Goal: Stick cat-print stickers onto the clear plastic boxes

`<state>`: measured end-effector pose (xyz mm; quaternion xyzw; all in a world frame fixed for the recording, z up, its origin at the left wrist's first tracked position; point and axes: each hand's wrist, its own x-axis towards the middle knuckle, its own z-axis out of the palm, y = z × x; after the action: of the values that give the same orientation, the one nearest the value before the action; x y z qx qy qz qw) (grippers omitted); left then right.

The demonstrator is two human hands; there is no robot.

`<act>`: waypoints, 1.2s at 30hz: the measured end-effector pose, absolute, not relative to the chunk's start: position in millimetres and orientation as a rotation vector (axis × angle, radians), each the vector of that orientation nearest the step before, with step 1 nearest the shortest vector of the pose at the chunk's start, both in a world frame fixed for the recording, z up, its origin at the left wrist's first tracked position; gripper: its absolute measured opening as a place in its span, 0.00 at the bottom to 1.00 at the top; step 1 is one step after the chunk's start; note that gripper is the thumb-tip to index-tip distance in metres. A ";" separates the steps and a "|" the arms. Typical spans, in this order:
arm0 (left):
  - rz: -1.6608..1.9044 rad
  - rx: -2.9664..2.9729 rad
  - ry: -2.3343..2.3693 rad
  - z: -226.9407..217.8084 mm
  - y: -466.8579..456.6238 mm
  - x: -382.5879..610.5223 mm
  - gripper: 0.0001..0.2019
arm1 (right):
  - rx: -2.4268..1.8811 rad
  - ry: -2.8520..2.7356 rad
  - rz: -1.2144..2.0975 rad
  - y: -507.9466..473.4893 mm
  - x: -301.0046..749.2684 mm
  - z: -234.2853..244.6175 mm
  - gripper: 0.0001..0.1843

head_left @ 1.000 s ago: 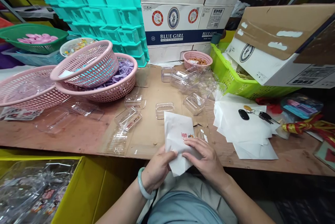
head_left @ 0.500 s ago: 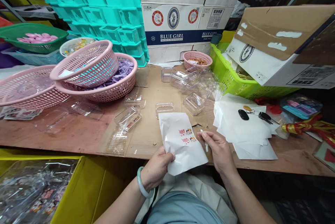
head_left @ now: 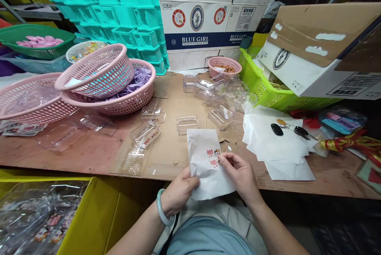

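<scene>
My left hand (head_left: 182,191) grips the lower left edge of a white sticker sheet (head_left: 205,185), thumb on top, above my lap at the table's front edge. A few small pink printed stickers with cat figures (head_left: 213,157) remain on the sheet's right part. My right hand (head_left: 240,173) is closed in a pinch at the right-hand sticker, its fingertips touching the sheet there and covering part of the print. Beyond the sheet, a transparent plastic box (head_left: 187,124) lies on the cardboard. To its left, another transparent box (head_left: 146,135) carries a printed sticker.
Pink baskets (head_left: 143,96) stand at left, one with purple pieces. More transparent boxes (head_left: 211,90) are heaped at the back. White sheets (head_left: 274,140) with keys (head_left: 301,131) lie right, beside a green crate (head_left: 268,96). A yellow bin (head_left: 98,215) stands below left.
My right hand has moved left from beside the sheet onto its stickers. The sheet has shifted slightly right and turned more upright in my left hand.
</scene>
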<state>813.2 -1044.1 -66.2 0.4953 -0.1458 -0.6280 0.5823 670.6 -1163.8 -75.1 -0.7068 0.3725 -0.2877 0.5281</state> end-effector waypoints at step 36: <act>-1.379 1.087 -0.216 -71.0 -1048.4 809.3 0.19 | -2.380 0.662 -0.876 -1147.0 671.0 -86.8 0.12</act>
<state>809.3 -1048.4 -71.0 0.4755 -0.0943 -0.6030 0.6335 671.0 -1147.0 -86.8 -0.8775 0.2441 -0.3230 0.2571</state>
